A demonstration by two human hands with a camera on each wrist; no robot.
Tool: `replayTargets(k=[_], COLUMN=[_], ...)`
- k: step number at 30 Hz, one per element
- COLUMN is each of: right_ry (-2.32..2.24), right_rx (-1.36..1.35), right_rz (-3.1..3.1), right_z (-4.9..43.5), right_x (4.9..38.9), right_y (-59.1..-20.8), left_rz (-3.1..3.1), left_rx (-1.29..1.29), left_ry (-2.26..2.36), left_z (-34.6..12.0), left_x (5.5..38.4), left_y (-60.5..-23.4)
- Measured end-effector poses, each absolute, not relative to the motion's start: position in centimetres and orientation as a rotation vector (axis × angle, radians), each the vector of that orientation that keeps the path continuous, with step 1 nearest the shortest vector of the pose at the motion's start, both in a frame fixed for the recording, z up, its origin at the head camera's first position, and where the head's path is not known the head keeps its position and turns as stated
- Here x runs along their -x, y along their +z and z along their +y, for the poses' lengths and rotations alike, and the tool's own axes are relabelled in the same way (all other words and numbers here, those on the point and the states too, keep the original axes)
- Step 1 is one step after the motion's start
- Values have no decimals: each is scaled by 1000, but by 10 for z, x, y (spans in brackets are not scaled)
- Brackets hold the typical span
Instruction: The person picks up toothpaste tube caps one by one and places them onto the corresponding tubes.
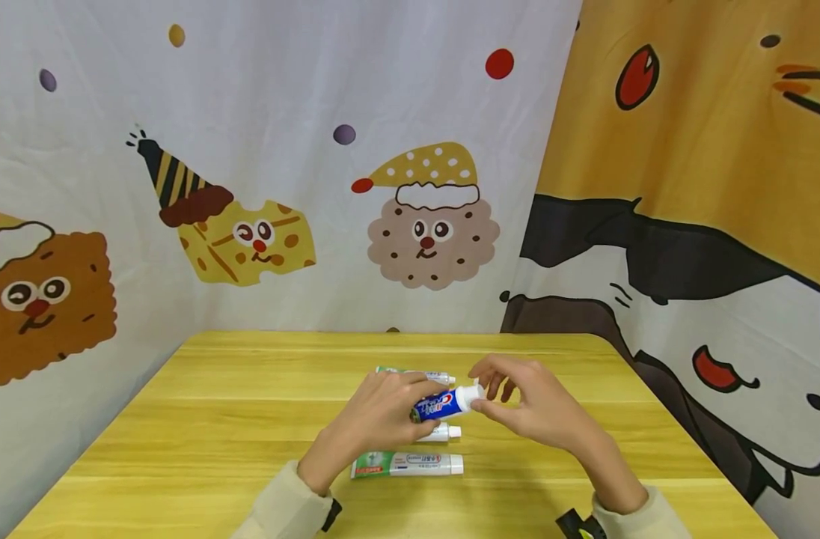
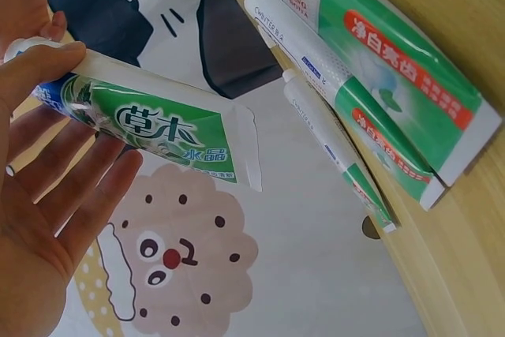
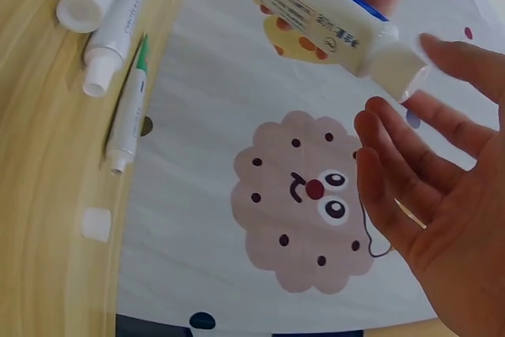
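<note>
My left hand grips a blue and green toothpaste tube above the table, its thumb lying across the tube in the left wrist view. The tube's white cap points toward my right hand. Bent, spread fingers of that hand surround the cap; whether the thumb or index finger touches it I cannot tell. Three green and white toothpaste tubes lie in a row below: a front one, a middle one partly behind the left hand, and a thin back one.
A small white cap lies loose on the wooden table, near the thin tube's tip. Printed cartoon curtains hang behind the table and along its sides.
</note>
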State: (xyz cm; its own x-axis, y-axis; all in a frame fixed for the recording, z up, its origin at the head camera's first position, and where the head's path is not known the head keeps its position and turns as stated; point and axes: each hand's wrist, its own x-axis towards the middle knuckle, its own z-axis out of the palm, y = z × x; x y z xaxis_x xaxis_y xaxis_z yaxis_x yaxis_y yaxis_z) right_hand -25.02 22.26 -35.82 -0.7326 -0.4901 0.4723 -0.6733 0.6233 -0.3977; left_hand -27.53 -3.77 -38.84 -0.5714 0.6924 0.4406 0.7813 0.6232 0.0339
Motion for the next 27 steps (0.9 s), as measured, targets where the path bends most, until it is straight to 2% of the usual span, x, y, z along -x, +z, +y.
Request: replayTargets(k=[9,27], right_ry=[813,767], right_rx=[-1104,-965], right_rz=[-2424,-2450], right_z=[226,225], right_x=[251,251], right_y=[-357,-358], left_rz=[-2450,-2423], left_rx=[1174,1175], left_ry=[-339,-310], left_z=[-39,-37], left_x=[275,274], left_y=[-388,-387])
